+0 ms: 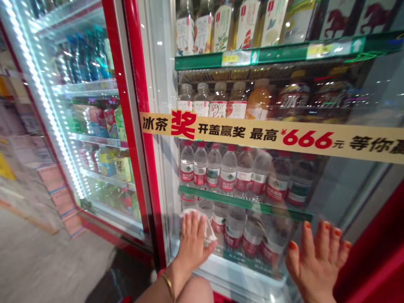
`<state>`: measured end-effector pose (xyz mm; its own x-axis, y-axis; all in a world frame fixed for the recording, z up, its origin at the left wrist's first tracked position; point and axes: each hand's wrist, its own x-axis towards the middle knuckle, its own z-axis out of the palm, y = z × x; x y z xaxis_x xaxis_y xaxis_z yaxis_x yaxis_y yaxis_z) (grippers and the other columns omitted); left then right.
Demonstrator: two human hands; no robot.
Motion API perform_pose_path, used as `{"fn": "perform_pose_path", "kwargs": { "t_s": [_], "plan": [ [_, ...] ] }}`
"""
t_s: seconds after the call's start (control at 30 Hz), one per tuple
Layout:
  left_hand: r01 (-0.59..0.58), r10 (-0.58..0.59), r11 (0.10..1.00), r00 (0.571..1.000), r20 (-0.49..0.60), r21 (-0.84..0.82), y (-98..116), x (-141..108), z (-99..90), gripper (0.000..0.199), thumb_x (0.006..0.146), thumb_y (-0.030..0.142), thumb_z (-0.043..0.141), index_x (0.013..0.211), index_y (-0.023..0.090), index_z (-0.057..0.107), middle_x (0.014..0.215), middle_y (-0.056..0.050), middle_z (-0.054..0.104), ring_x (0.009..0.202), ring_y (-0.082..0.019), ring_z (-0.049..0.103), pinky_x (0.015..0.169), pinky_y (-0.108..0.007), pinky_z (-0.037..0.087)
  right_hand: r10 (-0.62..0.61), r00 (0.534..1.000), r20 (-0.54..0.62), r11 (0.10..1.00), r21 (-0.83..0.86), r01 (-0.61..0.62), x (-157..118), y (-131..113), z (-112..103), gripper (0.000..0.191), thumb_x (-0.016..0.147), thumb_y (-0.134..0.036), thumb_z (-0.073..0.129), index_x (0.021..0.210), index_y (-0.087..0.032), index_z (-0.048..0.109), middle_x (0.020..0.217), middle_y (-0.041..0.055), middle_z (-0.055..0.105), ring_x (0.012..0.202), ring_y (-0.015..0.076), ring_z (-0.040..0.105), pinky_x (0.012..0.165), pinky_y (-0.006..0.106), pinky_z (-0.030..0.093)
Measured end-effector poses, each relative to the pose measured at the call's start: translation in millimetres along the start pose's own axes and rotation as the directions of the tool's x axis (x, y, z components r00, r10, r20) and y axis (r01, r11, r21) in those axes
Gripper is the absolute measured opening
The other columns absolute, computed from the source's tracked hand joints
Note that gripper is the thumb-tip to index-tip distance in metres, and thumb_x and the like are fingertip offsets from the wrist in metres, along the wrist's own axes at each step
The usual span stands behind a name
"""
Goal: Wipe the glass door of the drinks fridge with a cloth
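Observation:
My left hand (192, 240), with a gold bangle (168, 286) on its wrist, lies flat over a white cloth (210, 233) against the lower part of a glass fridge door (167, 176). The cloth's edges show around the fingers. My right hand (315, 261) is raised at the lower right, palm facing up and back, fingers spread with orange nails, holding nothing. Whether it touches the door is unclear. Behind the glass stand water bottles (229, 172) with red caps. A yellow strip with printed characters (240, 131) crosses the door above both hands.
A second lit fridge (104, 88) with drinks stands at the left behind a red frame (139, 75). Stacked pink boxes (61, 195) are beyond it, on a grey floor (38, 252). A red panel (375, 252) slants at the lower right. My knee (197, 290) shows below.

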<state>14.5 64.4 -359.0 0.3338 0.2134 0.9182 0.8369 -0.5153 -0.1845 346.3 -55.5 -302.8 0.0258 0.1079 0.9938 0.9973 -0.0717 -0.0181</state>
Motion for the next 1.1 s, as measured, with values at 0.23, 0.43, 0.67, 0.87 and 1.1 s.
{"fn": "perform_pose_path", "kwargs": {
  "t_s": [0.23, 0.43, 0.67, 0.87, 1.1],
  "plan": [
    [0.290, -0.291, 0.956, 0.956, -0.020, -0.040, -24.1, 15.5, -9.0, 0.086, 0.110, 0.043, 0.049, 0.179, 0.016, 0.006, 0.183, -0.023, 0.022, 0.172, -0.039, 0.022, 0.135, -0.064, 0.033, -0.071, 0.997, -0.009, 0.996, -0.059, 0.070, -23.1, -4.5, 5.2, 0.075, 0.108, -0.056, 0.052, 0.175, -0.029, 0.033, 0.184, 0.0106, 0.025, 0.172, 0.0382, 0.020, 0.136, 0.074, 0.021],
    [-0.083, 0.086, 0.994, 0.995, 0.041, -0.070, 32.5, 21.6, 4.6, 0.115, 0.089, 0.091, 0.057, 0.175, 0.021, 0.030, 0.181, -0.022, 0.028, 0.170, -0.047, 0.019, 0.136, -0.069, 0.018, -0.071, 0.997, -0.018, 0.995, -0.067, 0.070, -18.8, -4.3, 4.4, 0.074, 0.108, -0.052, 0.053, 0.175, -0.029, 0.034, 0.184, 0.0093, 0.026, 0.172, 0.0358, 0.022, 0.138, 0.069, 0.021],
    [0.029, -0.027, 0.999, 0.999, 0.044, -0.036, -14.4, 50.9, -17.2, 0.116, 0.096, 0.076, 0.061, 0.178, 0.012, 0.009, 0.185, -0.029, 0.007, 0.171, -0.051, 0.008, 0.134, -0.074, 0.018, -0.032, 0.999, -0.030, 0.998, -0.050, 0.031, -26.7, -3.2, 7.2, 0.074, 0.104, -0.046, 0.055, 0.174, -0.032, 0.035, 0.183, 0.0082, 0.030, 0.169, 0.0412, 0.029, 0.134, 0.075, 0.026],
    [-0.162, 0.164, 0.985, 0.986, 0.028, -0.056, 47.1, 53.9, -18.0, 0.113, 0.090, 0.094, 0.047, 0.174, 0.020, 0.034, 0.185, -0.018, 0.022, 0.172, -0.044, 0.012, 0.139, -0.065, 0.011, -0.046, 0.998, -0.030, 0.998, -0.043, 0.044, -21.9, -4.7, 3.8, 0.074, 0.105, -0.044, 0.054, 0.175, -0.031, 0.034, 0.183, 0.0064, 0.028, 0.170, 0.0375, 0.027, 0.136, 0.071, 0.024],
    [-0.122, 0.122, 0.992, 0.992, 0.022, -0.016, 13.9, 61.4, -20.7, 0.105, 0.091, 0.086, 0.058, 0.172, 0.021, 0.041, 0.178, -0.018, 0.039, 0.168, -0.045, 0.025, 0.137, -0.065, 0.022, -0.081, 0.996, -0.040, 0.995, -0.066, 0.078, -14.1, -7.6, 2.2, 0.071, 0.108, -0.044, 0.051, 0.175, -0.028, 0.033, 0.184, 0.0060, 0.026, 0.172, 0.0295, 0.024, 0.141, 0.056, 0.018]
  ]
}}
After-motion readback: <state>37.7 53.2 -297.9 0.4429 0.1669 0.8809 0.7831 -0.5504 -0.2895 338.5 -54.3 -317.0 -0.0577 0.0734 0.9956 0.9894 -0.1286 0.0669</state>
